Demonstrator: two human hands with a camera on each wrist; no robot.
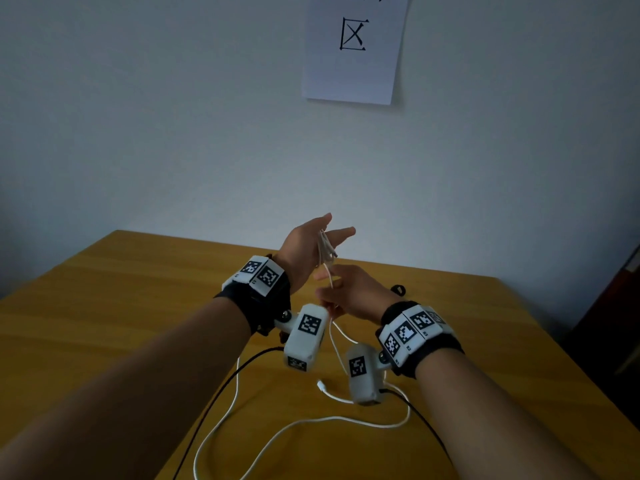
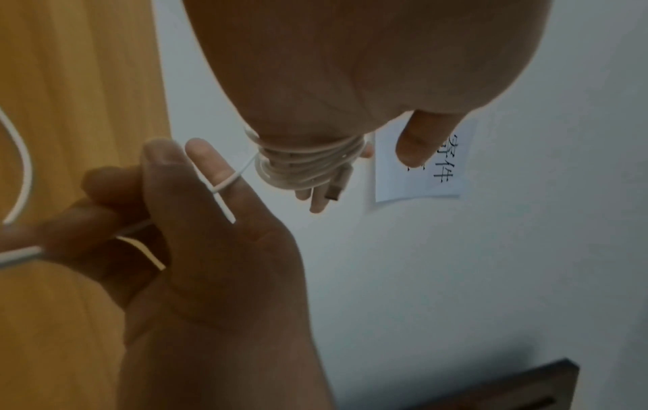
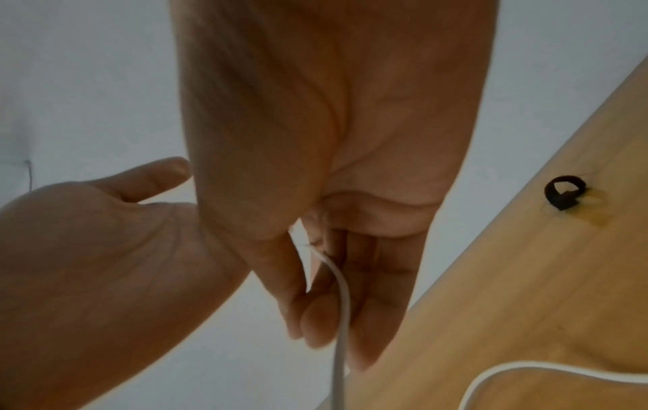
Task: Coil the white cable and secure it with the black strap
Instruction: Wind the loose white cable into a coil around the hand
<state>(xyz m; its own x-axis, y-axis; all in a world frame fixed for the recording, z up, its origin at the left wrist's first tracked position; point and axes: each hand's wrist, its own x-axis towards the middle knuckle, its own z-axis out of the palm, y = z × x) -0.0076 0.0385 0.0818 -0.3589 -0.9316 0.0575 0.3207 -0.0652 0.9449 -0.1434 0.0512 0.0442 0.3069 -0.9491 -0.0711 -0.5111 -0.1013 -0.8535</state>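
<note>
My left hand (image 1: 323, 235) is raised above the table, fingers straight, with several turns of the white cable (image 2: 308, 163) wound round them; a plug end hangs from the coil. Just below it my right hand (image 1: 334, 292) pinches the cable (image 3: 342, 291) between thumb and fingers. From there the loose length (image 1: 311, 422) drops onto the wooden table (image 1: 138, 306) in wide loops, ending in a white connector (image 1: 320, 385). The black strap (image 1: 399, 290), curled into a small loop, lies on the table beyond my right wrist, also visible in the right wrist view (image 3: 564, 194).
A white paper sign (image 1: 353, 46) hangs on the wall behind the table. Dark furniture (image 1: 616, 306) stands past the table's right edge. Black wires (image 1: 221, 386) from the wrist cameras trail across the table near the loose cable.
</note>
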